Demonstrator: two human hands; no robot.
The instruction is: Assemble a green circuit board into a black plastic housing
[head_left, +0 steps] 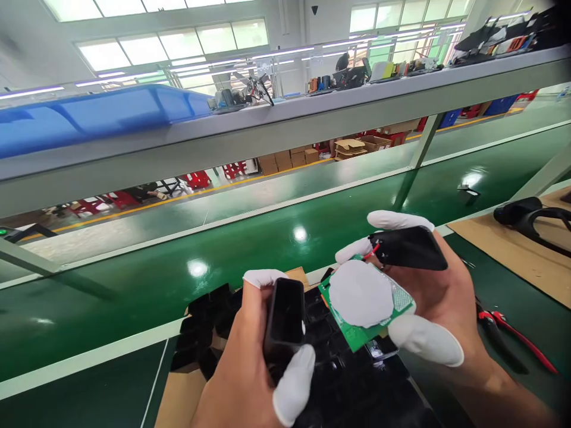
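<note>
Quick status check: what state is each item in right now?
Left hand: shut on black housing, open end up, looks empty.
Right hand: shut on green circuit board, tilted, white pad on top.
Red-handled pliers: lying on bench, untouched.

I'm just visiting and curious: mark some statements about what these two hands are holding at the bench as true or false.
1. The left hand grips a hollow black rectangular plastic housing. True.
2. The right hand holds a blue circuit board. False: the green circuit board with a white round pad is green.
3. The fingertips wear white finger cots. True.
4. Red-handled pliers lie left of the hands. False: they lie on the right.
</note>
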